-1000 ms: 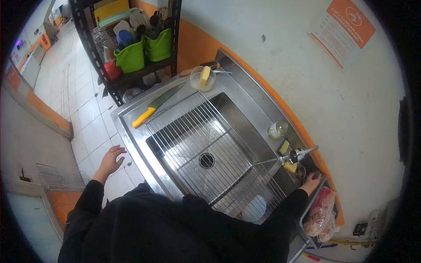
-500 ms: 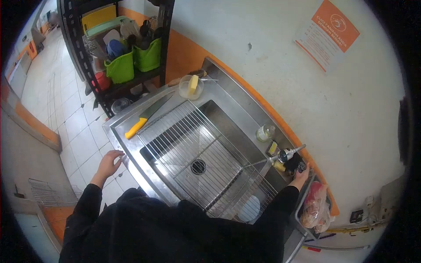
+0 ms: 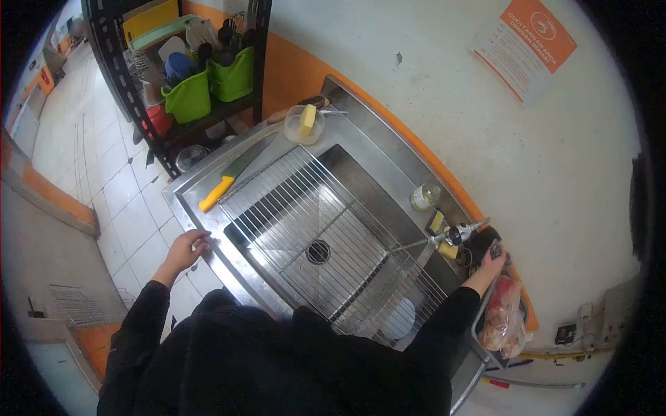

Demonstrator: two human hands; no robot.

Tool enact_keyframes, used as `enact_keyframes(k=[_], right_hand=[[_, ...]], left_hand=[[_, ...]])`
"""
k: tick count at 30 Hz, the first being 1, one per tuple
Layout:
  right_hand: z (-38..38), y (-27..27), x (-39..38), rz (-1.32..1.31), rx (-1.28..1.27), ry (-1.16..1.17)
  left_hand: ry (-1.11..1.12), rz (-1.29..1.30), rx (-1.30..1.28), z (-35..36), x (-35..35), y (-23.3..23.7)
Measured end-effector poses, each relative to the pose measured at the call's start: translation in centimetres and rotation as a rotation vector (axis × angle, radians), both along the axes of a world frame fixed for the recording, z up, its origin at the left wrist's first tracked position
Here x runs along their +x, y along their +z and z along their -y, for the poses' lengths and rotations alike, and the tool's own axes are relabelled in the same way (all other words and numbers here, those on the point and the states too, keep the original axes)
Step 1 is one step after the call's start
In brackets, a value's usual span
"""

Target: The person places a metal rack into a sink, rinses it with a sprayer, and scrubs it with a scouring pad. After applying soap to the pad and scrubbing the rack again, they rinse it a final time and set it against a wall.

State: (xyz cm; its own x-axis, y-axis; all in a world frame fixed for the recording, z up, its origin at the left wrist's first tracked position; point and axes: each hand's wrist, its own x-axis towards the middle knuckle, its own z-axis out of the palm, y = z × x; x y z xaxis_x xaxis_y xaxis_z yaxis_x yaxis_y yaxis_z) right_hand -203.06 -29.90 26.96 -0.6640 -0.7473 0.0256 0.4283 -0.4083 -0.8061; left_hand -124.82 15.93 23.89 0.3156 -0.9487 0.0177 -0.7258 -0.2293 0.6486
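In the head view my right hand (image 3: pixel 491 265) reaches to the back right corner of the sink counter. Its fingers are closed round a dark grey, rough-looking steel wool scourer (image 3: pixel 495 249). Just left of this hand are the faucet (image 3: pixel 458 234), a yellow sponge (image 3: pixel 448 250) and some dark items partly hidden. My left hand (image 3: pixel 186 253) hovers by the counter's front left edge, fingers loosely bent and apart, holding nothing. Between the hands, a wire rack (image 3: pixel 333 229) lies across the steel sink (image 3: pixel 354 166).
A yellow-handled knife (image 3: pixel 219 193) rests at the left of the counter, near a plastic bowl (image 3: pixel 294 125) with a yellow sponge. A glass jar (image 3: pixel 424 197) stands at the back. Bagged meat (image 3: pixel 503 315) sits in a tray at right. A black shelf (image 3: pixel 258 62) holds green bins.
My right hand has drawn the scourer up and away from the dark items behind the faucet. My left hand has shifted slightly right, with fingers still apart. The view has moved a little.
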Motion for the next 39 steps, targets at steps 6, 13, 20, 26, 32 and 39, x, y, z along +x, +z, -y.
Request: enact_keyframes(k=[6,13,20,26,32,39], right_hand=[[-16.1,10.4,19.7,0.455,-0.16,0.152],[-35.1,1.5,46.8,0.138,0.255,0.299],[-48.1,-5.4,44.6,-0.039,0.384,0.069],[-51.0,-9.3,47.6,-0.849,0.543,0.142],[-43.0,-4.9,46.8,-1.324,0.515,0.113],[-26.6,-8.3,36.8,-1.561,0.807,-0.194]], left_hand=[[-0.367,-0.141,-0.211,9.1,-5.0,5.0],[-1.018,-0.804,-0.054,13.8,-17.2,8.6],[-1.354,-0.154,0.074,11.8,-11.3,0.9],[-1.027,-0.251,-0.047,14.8,-5.2,-1.8],[-0.862,0.094,-0.251,18.9,-3.1,-3.7],[-0.682,0.418,-0.123,20.4,-3.2,-6.9]])
